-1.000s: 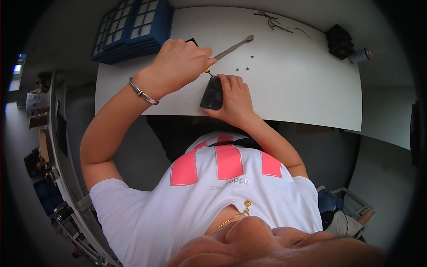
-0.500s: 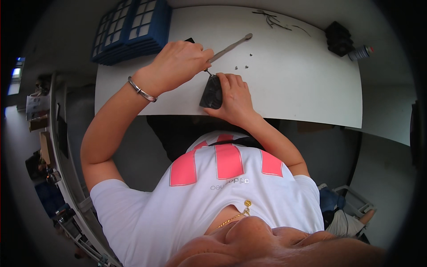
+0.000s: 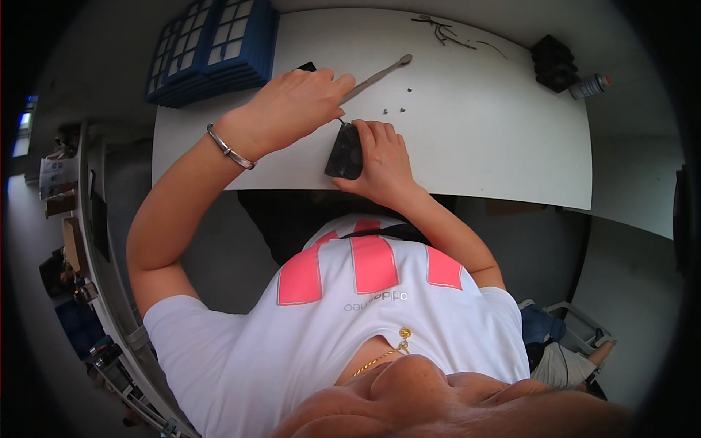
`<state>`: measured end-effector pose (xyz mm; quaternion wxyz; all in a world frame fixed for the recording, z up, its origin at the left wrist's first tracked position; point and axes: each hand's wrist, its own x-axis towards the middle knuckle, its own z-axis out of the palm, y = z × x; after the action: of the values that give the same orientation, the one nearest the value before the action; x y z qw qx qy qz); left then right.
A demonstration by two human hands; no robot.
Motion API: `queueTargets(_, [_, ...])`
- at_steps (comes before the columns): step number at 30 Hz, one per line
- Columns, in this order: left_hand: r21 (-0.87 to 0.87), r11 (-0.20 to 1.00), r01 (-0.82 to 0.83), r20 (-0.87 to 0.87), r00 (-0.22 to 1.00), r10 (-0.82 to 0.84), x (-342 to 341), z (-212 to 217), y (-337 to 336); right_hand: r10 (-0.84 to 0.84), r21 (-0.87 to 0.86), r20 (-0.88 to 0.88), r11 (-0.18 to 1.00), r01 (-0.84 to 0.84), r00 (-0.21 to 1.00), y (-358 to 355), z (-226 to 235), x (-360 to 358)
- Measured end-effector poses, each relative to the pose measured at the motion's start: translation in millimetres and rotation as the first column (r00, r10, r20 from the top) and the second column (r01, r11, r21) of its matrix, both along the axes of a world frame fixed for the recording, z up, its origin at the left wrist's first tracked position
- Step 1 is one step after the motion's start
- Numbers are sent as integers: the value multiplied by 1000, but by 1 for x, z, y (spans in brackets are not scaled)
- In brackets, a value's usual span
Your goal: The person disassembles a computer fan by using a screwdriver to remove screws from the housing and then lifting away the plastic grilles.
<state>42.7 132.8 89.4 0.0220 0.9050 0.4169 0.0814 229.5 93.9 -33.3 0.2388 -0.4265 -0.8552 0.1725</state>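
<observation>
Head view, looking down over the person's chest at a white table (image 3: 475, 146).

Right hand (image 3: 383, 153): rests on the table at its near edge, fingers curled over the right side of a dark flat device (image 3: 345, 152), a phone-like slab, pressing it down against the tabletop. The device lies lengthwise, near end at the table's near edge, far end pointing away from the person.

Left hand (image 3: 292, 109): fingers pressed together around a thin tool (image 3: 339, 120), whose fine tip comes out below the fingers and meets the far end of the device. The tool's handle is hidden inside the fist; its kind cannot be told. A metal bracelet (image 3: 230, 150) sits on the left wrist.

A long grey metal spudger (image 3: 376, 71) lies on the table just beyond the left hand, running diagonally to the far right, its rounded end away from the hand.

Three small screws (image 3: 394, 109) lie loose on the table just right of the hands, apart from the device.

Far left: a stack of blue compartment trays (image 3: 215, 47), partly over the table's far-left corner.

Far edge, centre: thin dark wires (image 3: 449, 33).

Far right: a black blocky object (image 3: 553, 62) with a small grey bottle (image 3: 590, 86) beside it, well apart from the hands.
</observation>
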Motion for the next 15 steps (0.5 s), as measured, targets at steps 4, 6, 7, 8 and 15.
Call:
queueTargets(4, [-142,974,-176,-242,960,139,-1,5,0,5,-14,-15,1000,-5,1000,0,-1,0])
queueTargets(6, [-92,991,-95,-195,978,76,-4,-1,-1,4,-7,-19,1000,-4,1000,0,0,0])
queueTargets(7, [-64,997,-52,-156,987,41,-4,-4,0,5,1,-25,1000,-5,1000,0,0,-1])
queueTargets(8, [-34,999,-10,-118,993,6,-5,-5,0,6,-1,-23,1000,-6,1000,0,0,-1])
queueTargets(15, [-60,998,14,-125,992,-22,-4,-2,-1,7,-2,2,1000,-7,1000,0,-1,-1])
